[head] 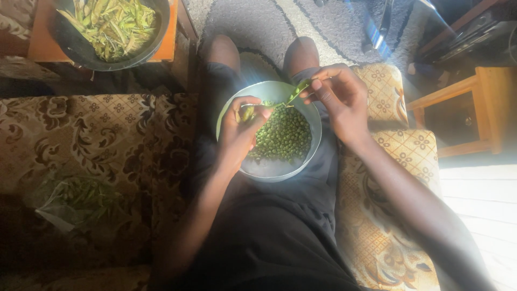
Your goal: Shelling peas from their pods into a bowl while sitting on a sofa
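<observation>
Top: dark, loose garment covering the torso and lap, no print visible
Shorts: dark fabric ending above the knees
Arms: bare, no sleeves reaching the forearms
Hands: bare, no gloves, rings or watch
Knees: uncovered

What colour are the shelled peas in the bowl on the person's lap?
Green: the peas fill the pale bowl, best seen in the head view.

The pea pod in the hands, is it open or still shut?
Open. The pea pod is split and stretched between the left hand and right hand, above the bowl of green peas.
</observation>
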